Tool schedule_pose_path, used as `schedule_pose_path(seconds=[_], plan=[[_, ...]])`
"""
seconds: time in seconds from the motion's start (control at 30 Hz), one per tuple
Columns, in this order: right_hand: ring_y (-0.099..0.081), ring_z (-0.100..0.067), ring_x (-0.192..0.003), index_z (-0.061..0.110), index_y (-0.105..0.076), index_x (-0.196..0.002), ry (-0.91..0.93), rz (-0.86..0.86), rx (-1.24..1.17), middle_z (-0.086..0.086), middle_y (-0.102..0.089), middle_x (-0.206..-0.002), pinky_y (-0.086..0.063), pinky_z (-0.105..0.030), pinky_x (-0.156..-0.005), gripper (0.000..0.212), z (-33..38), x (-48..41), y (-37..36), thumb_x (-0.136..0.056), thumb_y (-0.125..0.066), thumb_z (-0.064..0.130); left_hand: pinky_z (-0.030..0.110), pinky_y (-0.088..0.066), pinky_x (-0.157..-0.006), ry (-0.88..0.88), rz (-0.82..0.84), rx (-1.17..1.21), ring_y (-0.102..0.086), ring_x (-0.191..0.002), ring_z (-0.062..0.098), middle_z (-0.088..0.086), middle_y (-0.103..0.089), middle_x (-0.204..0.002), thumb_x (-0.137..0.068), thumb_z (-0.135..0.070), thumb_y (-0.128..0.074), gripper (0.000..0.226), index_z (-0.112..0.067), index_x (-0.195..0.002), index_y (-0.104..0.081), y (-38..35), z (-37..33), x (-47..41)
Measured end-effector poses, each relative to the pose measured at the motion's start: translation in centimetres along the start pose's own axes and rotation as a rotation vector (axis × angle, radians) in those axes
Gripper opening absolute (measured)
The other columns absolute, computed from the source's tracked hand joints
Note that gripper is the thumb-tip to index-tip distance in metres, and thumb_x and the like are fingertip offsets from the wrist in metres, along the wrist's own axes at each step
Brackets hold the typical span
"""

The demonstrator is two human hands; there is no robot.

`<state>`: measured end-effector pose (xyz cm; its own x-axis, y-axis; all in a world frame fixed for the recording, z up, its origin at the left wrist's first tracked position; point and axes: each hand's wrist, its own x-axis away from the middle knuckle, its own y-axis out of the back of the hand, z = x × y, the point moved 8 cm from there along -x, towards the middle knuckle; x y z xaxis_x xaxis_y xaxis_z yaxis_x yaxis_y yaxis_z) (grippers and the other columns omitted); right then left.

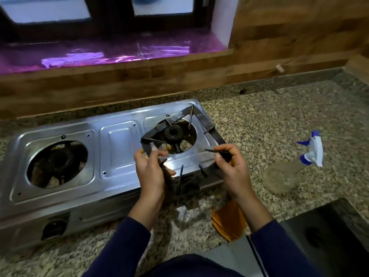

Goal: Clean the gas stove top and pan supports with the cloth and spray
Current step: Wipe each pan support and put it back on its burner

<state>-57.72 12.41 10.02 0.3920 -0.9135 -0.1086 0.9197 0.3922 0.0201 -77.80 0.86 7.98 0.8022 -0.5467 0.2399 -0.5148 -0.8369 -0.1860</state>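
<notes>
A steel two-burner gas stove sits on the granite counter. A black square pan support is held tilted above the right burner. My left hand grips its near-left side, and my right hand pinches a prong at its near-right corner. The left burner has no support on it. A clear spray bottle with a white and blue trigger lies on its side to the right. An orange cloth lies on the counter below my right wrist.
A whitish crumpled cloth or paper lies in front of the stove. A dark sink sits at the lower right. A wooden-look backsplash and a purple-lined window sill rise behind the stove.
</notes>
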Motion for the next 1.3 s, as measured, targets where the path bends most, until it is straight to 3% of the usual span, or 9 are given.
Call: schedule_pose_path(seconds=[0.1, 0.17, 0.23, 0.37, 0.5, 0.67, 0.87, 1.03, 1.3], plan=[[-0.058, -0.001, -0.082, 0.016, -0.064, -0.098, 0.014, 0.104, 0.023, 0.004, -0.06, -0.091, -0.048, -0.018, -0.076, 0.02, 0.9, -3.6, -0.1, -0.092, -0.059, -0.003, 0.032, -0.053, -0.047, -0.011, 0.023, -0.03, -0.066, -0.057, 0.031, 0.004, -0.065, -0.101, -0.097, -0.016, -0.055, 0.049, -0.033, -0.135, -0.03, 0.3, -0.8, -1.2], [-0.058, -0.001, -0.081, 0.016, -0.064, -0.096, 0.011, 0.193, 0.029, 0.002, -0.059, -0.09, -0.049, -0.018, -0.076, 0.022, 0.9, -5.9, -0.6, -0.091, -0.059, -0.005, 0.036, -0.057, -0.053, -0.076, 0.042, -0.115, -0.07, -0.074, 0.035, 0.012, -0.063, -0.109, -0.096, -0.017, -0.058, 0.044, -0.039, -0.129, -0.038, 0.7, -1.1, -2.0], [-0.056, -0.001, -0.078, 0.014, -0.064, -0.094, 0.001, 0.251, 0.03, 0.003, -0.058, -0.088, -0.048, -0.015, -0.073, 0.023, 0.7, -7.8, -0.9, -0.09, -0.058, -0.007, 0.035, -0.057, -0.054, -0.129, 0.02, -0.179, -0.07, -0.075, 0.03, 0.018, -0.059, -0.111, -0.094, -0.018, -0.062, 0.03, -0.033, -0.117, -0.049, 1.5, -1.5, -2.7], [-0.056, -0.001, -0.076, 0.009, -0.063, -0.095, -0.039, 0.362, 0.032, 0.01, -0.061, -0.084, -0.047, -0.013, -0.069, 0.017, 0.1, -11.3, -1.9, -0.091, -0.057, -0.007, 0.032, -0.054, -0.05, -0.139, 0.007, -0.257, -0.065, -0.053, 0.024, 0.022, -0.065, -0.088, -0.091, -0.017, -0.068, 0.017, -0.019, -0.101, -0.054, 2.7, -2.1, -4.2], [-0.055, -0.002, -0.071, 0.014, -0.062, -0.093, -0.11, 0.446, 0.043, 0.001, -0.057, -0.086, -0.047, -0.015, -0.067, 0.013, -1.1, -14.6, -3.3, -0.092, -0.059, 0.001, 0.042, -0.057, -0.06, -0.167, -0.041, -0.384, -0.071, -0.064, 0.025, 0.007, -0.074, -0.071, -0.086, -0.025, -0.073, 0.016, -0.019, -0.09, -0.058, 3.4, -2.1, -4.8], [-0.053, -0.015, -0.081, 0.019, -0.061, -0.092, -0.117, 0.544, 0.173, -0.004, -0.057, -0.094, -0.044, -0.028, -0.074, 0.012, -2.8, -17.5, -4.7, -0.094, -0.06, 0.007, 0.054, -0.057, -0.073, -0.14, -0.167, -0.442, -0.071, -0.068, 0.023, -0.001, -0.072, -0.067, -0.083, -0.038, -0.074, 0.016, -0.032, -0.081, -0.06, 4.0, -0.2, -4.7], [-0.056, -0.02, -0.088, 0.016, -0.06, -0.093, -0.086, 0.644, 0.332, -0.006, -0.058, -0.094, -0.046, -0.036, -0.082, 0.006, -3.9, -20.3, -6.3, -0.094, -0.061, 0.011, 0.037, -0.052, -0.055, -0.149, -0.215, -0.616, -0.064, -0.052, 0.016, -0.005, -0.065, -0.054, -0.077, -0.046, -0.077, 0.027, -0.024, -0.073, -0.063, 3.7, -0.2, -4.6], [-0.059, -0.011, -0.088, 0.014, -0.064, -0.092, -0.07, 0.738, 0.395, 0.0, -0.061, -0.094, -0.048, -0.027, -0.082, 0.004, -4.3, -22.0, -7.9, -0.091, -0.065, 0.01, 0.025, -0.034, -0.048, -0.165, -0.252, -0.691, -0.051, -0.047, 0.014, -0.008, -0.05, -0.044, -0.076, -0.043, -0.079, 0.027, -0.023, -0.067, -0.063, 3.7, 0.6, -4.4], [-0.062, -0.002, -0.088, 0.014, -0.069, -0.084, -0.012, 0.711, 0.483, 0.001, -0.068, -0.104, -0.047, -0.013, -0.075, 0.014, -5.1, -24.4, -8.9, -0.084, -0.071, 0.0, 0.024, -0.03, -0.048, -0.149, -0.252, -0.796, -0.054, -0.052, 0.01, -0.006, -0.053, -0.049, -0.075, -0.05, -0.077, 0.028, -0.026, -0.066, -0.063, 2.9, 1.0, -5.1]])
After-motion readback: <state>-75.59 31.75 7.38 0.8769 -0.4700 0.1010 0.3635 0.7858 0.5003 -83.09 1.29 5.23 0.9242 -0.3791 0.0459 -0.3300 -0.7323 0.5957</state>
